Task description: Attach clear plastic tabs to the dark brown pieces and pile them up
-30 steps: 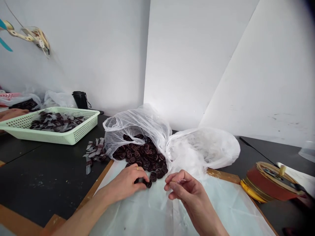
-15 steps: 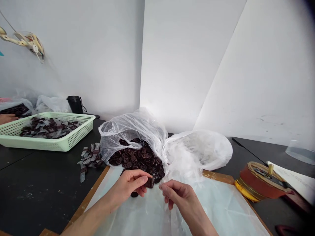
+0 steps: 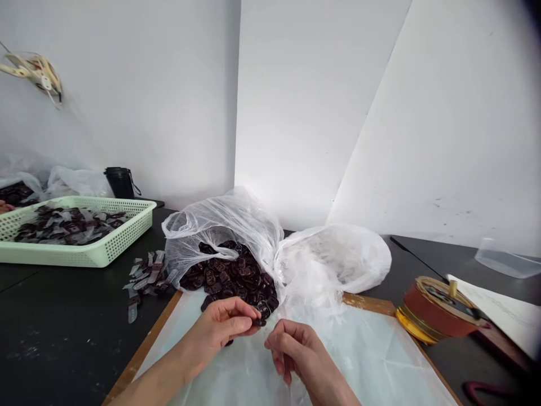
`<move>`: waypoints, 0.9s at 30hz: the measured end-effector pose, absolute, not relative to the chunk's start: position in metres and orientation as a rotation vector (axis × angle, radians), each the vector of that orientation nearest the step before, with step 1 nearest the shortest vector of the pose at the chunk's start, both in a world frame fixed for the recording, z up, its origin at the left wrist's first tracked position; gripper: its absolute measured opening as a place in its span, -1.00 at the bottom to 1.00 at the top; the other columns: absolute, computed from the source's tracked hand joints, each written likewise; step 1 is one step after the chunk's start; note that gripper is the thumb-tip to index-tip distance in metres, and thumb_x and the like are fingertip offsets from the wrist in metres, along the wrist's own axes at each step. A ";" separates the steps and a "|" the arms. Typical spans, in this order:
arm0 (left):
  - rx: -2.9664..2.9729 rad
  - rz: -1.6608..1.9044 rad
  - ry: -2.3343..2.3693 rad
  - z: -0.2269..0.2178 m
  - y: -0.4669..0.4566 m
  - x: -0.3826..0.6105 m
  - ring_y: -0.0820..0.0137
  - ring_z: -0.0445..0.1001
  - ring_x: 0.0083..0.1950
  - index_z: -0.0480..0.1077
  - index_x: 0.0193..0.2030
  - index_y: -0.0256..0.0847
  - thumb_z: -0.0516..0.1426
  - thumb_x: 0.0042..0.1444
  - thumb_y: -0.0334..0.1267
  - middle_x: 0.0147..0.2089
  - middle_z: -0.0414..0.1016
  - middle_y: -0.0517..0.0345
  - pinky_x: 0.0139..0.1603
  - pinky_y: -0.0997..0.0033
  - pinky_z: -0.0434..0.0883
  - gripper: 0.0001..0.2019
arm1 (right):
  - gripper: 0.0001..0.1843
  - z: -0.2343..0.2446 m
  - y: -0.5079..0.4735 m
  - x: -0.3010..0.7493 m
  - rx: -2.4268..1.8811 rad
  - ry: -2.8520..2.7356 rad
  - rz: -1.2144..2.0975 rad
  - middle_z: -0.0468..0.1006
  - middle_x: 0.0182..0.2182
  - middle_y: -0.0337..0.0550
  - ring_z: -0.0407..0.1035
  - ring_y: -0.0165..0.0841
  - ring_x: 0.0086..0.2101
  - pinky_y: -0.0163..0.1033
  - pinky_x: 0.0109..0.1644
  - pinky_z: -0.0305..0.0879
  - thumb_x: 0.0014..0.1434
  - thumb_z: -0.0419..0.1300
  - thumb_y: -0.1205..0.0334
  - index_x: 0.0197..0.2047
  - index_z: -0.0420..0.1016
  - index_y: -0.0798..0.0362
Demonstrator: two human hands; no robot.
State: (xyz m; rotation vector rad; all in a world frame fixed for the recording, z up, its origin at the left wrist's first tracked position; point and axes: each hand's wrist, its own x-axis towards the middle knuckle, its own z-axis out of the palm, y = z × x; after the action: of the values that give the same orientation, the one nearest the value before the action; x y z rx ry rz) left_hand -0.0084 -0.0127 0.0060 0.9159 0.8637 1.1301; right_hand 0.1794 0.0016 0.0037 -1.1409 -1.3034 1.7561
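The person's left hand (image 3: 217, 330) is in front of the open clear plastic bag (image 3: 220, 223), and its fingers (image 3: 236, 309) are closed narrow on one small dark brown flat piece (image 3: 260, 320), just at the edge of the bag. The right hand (image 3: 296, 352) is just beside it, with fingers (image 3: 279, 332) curled narrow; I cannot tell if they hold something. Many similar dark brown pieces (image 3: 228, 279) lie in the bag, which rests on a white translucent sheet (image 3: 359, 361). On the black tabletop (image 3: 63, 338) stand a pale green plastic basket (image 3: 76, 254) and loose grey tags (image 3: 146, 276). Another person's hand (image 3: 4, 207) shows at far left.
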 end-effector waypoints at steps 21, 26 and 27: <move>1.129 1.106 0.959 -0.001 -0.011 -0.009 0.28 0.47 -0.11 0.58 -0.43 -0.19 0.32 -0.07 -0.35 -0.10 0.59 0.06 -0.13 0.38 0.34 -0.97 | -0.87 0.002 0.001 0.179 -1.093 -1.224 1.880 0.32 -0.70 -0.32 0.15 -0.54 -0.69 -0.42 -0.65 -0.04 -0.10 0.15 0.27 -0.58 0.45 0.12; 1.045 1.158 0.981 0.000 -0.009 -0.006 0.33 0.47 -0.16 0.55 -0.40 -0.19 0.31 -0.03 -0.25 -0.13 0.59 0.10 -0.12 0.39 0.36 -0.92 | -0.85 0.000 0.005 0.184 -0.903 -1.027 2.048 0.32 -0.66 -0.31 0.13 -0.55 -0.70 -0.43 -0.68 -0.11 -0.08 0.20 0.23 -0.57 0.42 0.13; 1.027 1.159 0.992 -0.001 -0.009 -0.005 0.36 0.47 -0.20 0.53 -0.38 -0.18 0.30 0.00 -0.21 -0.15 0.59 0.11 -0.16 0.41 0.35 -0.90 | -0.84 0.000 0.006 0.185 -0.817 -0.969 2.069 0.32 -0.64 -0.32 0.12 -0.56 -0.69 -0.43 -0.68 -0.11 -0.06 0.22 0.22 -0.56 0.41 0.12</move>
State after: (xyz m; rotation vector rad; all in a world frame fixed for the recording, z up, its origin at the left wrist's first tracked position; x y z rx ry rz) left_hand -0.0054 -0.0092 -0.0005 1.0271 0.9922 1.1594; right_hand 0.1850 0.0056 -0.0005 -0.8172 -0.9691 2.0695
